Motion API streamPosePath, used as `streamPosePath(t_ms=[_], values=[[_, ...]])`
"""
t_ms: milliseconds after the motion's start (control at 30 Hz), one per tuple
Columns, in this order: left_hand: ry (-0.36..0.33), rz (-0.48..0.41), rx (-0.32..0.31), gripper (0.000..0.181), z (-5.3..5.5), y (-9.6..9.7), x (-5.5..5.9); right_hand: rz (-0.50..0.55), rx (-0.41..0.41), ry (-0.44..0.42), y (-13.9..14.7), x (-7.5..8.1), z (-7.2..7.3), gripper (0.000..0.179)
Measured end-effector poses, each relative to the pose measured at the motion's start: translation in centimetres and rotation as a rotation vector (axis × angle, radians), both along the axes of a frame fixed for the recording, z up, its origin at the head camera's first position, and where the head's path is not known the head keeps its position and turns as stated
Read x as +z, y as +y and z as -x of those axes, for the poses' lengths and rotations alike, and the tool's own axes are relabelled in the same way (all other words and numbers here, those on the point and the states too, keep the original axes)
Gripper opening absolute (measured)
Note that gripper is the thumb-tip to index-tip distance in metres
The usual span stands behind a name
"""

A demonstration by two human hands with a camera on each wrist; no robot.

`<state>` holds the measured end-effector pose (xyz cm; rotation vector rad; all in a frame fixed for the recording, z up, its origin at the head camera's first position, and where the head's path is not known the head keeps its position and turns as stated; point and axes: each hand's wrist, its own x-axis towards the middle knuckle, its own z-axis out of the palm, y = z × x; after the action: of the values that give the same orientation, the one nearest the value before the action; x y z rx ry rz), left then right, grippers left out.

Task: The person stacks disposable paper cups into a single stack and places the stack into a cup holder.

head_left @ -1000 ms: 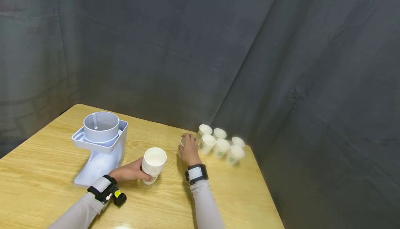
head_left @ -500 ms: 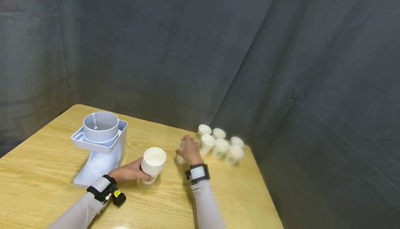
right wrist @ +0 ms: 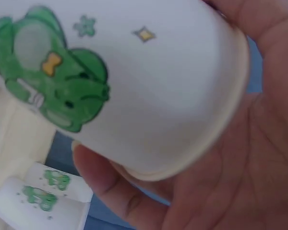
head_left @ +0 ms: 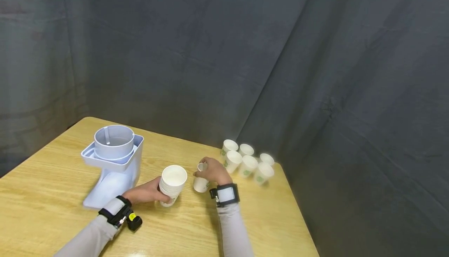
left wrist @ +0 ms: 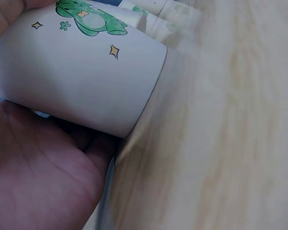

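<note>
Near the middle of the wooden table, my left hand (head_left: 146, 192) grips a stack of white paper cups (head_left: 172, 189), thumb on the near side. The left wrist view shows the outer cup (left wrist: 86, 76) close up, with a green cartoon animal print and its base at the table surface. To the right of the stack, my right hand (head_left: 214, 171) holds a single white paper cup (head_left: 200, 185) upright near its rim. In the right wrist view this cup (right wrist: 163, 96) sits between curled fingers and thumb, with the same green print.
Several white paper cups (head_left: 248, 165) stand upright in a group at the table's back right corner. On the left is a pale blue plastic stand (head_left: 115, 187) carrying a round open container (head_left: 113, 148). Grey curtains (head_left: 196, 54) hang behind and at the right of the table (head_left: 168, 233).
My right hand has moved left and nearer with its cup, away from the cup group and closer to the stack. My left hand and the stack have stayed still.
</note>
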<state>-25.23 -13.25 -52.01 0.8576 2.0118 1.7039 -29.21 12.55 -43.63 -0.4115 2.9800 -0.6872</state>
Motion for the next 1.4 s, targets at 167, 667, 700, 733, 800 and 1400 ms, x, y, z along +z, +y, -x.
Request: streamPosePath(t_ms=[167,667,700,733,800,1400], values=[[0.001,0.021,0.005,0.078,0.2,-0.1,-0.1,0.015,0.054,0.044,-0.3,1.3,-0.9,0.051],[-0.006,-0.017,-0.011,0.077,0.1,0.3,0.0,0.267,0.091,0.414,-0.7,6.5,-5.5,0.052],[-0.004,-0.019,-0.016,0.077,0.1,0.3,0.0,0.282,0.095,0.434,-0.8,6.8,-5.8,0.052],[-0.003,-0.019,-0.019,0.076,0.1,0.3,-0.1,0.298,0.101,0.449,-0.8,7.0,-6.1,0.052],[0.002,-0.016,-0.026,0.075,0.1,0.3,-0.2,0.322,0.114,0.464,-1.0,7.5,-6.8,0.052],[0.008,-0.036,-0.078,0.062,0.4,0.5,-0.2,0.206,0.390,0.346,-3.0,7.3,-8.0,0.059]])
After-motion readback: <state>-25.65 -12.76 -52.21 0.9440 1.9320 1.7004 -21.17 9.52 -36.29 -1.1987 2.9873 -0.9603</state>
